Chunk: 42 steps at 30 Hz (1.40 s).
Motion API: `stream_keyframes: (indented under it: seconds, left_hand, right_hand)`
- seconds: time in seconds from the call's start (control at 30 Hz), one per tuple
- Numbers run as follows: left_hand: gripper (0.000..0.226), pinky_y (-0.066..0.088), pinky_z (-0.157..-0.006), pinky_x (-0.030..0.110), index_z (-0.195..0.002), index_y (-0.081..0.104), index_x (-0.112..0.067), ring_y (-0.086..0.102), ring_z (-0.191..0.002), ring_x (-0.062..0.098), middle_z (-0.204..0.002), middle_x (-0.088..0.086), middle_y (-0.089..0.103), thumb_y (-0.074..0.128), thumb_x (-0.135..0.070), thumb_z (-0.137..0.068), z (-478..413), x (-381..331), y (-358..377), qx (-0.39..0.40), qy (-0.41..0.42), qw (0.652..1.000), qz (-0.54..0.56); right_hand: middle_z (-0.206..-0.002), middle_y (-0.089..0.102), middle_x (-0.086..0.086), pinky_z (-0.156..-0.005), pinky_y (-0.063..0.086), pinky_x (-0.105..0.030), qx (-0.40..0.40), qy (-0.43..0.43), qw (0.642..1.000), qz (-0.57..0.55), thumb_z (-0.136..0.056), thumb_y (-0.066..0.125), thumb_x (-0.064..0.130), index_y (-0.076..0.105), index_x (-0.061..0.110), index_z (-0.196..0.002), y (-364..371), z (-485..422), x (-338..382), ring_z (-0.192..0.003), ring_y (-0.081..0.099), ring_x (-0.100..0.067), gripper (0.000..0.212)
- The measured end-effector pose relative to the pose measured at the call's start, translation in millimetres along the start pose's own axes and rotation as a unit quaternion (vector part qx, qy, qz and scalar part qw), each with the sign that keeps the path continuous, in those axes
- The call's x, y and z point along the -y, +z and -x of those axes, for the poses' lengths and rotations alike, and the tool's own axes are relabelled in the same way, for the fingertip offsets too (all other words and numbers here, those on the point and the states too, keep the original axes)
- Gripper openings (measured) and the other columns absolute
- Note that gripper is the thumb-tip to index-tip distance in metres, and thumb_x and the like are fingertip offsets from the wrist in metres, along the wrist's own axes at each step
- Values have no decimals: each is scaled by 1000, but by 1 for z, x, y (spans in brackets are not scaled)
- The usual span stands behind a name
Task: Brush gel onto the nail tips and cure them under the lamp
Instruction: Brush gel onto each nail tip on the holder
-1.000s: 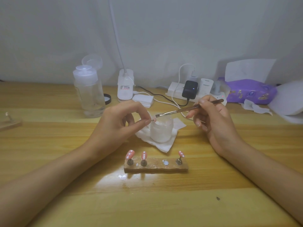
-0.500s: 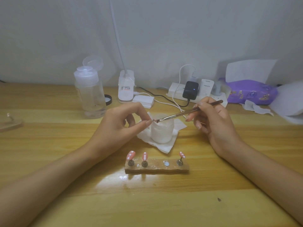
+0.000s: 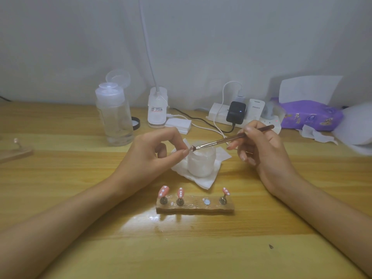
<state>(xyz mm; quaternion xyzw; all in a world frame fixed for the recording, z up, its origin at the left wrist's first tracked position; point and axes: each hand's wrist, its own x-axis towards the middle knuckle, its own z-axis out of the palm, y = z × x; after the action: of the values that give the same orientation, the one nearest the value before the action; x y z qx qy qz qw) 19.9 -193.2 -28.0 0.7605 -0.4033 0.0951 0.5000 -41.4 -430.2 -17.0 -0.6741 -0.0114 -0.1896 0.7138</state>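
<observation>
brush [image 3: 227,139] gripped by r hand [image 3: 265,156], l hand [image 3: 149,156] pinches nail tip [image 3: 190,148]; charger [image 3: 255,111] reads pisen.

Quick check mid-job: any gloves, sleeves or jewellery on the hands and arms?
None show. The left hand and right hand are bare, without gloves, rings or wristbands. The left forearm and right forearm are uncovered to the frame edge; no sleeve shows.

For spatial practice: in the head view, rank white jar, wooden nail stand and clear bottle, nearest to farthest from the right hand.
1. white jar, just left of the right hand
2. wooden nail stand, front
3. clear bottle, back left
</observation>
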Motion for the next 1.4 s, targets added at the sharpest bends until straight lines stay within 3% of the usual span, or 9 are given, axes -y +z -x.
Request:
stream_keyframes:
  seconds: [0.23, 0.4, 0.6, 0.8, 1.03, 1.27, 1.4]
  left_hand:
    - [12, 31, -51, 8, -80, 65, -14, 38, -45, 5, -72, -25, 59, 73, -13, -89, 0, 0, -1, 6, -11, 1000, 12]
    - [14, 28, -50, 5, -79, 64, -16, 37, -44, 3, -63, -30, 55, 73, -11, -89, 1, -1, 0, 3, -11, 1000, 0]
    - [14, 27, -50, 7, -78, 65, -17, 35, -45, 4, -61, -32, 53, 73, -14, -89, 1, -2, -1, 0, -10, 1000, -13]
    - [14, 30, -51, 6, -78, 66, -21, 41, -47, 2, -62, -34, 54, 75, -15, -87, 1, -1, -1, -2, -12, 1000, -23]
    - [9, 37, -55, 7, -82, 69, -28, 55, -58, 7, -88, -16, 69, 77, -23, -85, 1, 1, -3, -5, -5, 1000, -23]
    - [13, 35, -55, 7, -81, 67, -33, 51, -55, 6, -82, -23, 65, 76, -26, -85, 2, 2, -3, -5, 2, 999, -37]
    - [14, 33, -54, 6, -81, 67, -30, 47, -53, 3, -73, -31, 60, 77, -21, -86, 2, 1, -3, -7, 9, 999, -45]
  right_hand:
    - [-70, 73, -7, -38, 31, -14, 4, -6, 1000, -18, -103, 45, 17, 51, 19, -77, -2, -1, -1, -42, 47, -10, 27]
    - [-69, 72, -9, -37, 29, -14, -18, 4, 1000, -9, -102, 47, 17, 50, 18, -77, -3, -2, -3, -40, 43, -9, 25]
    - [-72, 74, -7, -38, 30, -14, 13, -17, 1000, -6, -99, 50, 23, 53, 22, -76, -1, -1, -3, -42, 46, -9, 23]
    - [-69, 73, -9, -38, 29, -15, -23, 8, 1000, 7, -101, 48, 17, 49, 19, -76, -1, -1, -3, -41, 44, -10, 25]
    - [-62, 68, -9, -37, 24, -16, -53, 17, 998, -20, -101, 46, 14, 47, 17, -73, -1, 0, 1, -38, 40, -10, 28]
    - [-48, 57, -2, -38, 28, -18, -137, -25, 989, -47, -95, 45, 12, 50, 24, -62, -6, -1, 2, -43, 49, -14, 35]
    - [-46, 55, 2, -41, 30, -17, -166, -35, 984, -48, -94, 45, 12, 46, 19, -66, -13, -4, 3, -42, 52, -13, 28]
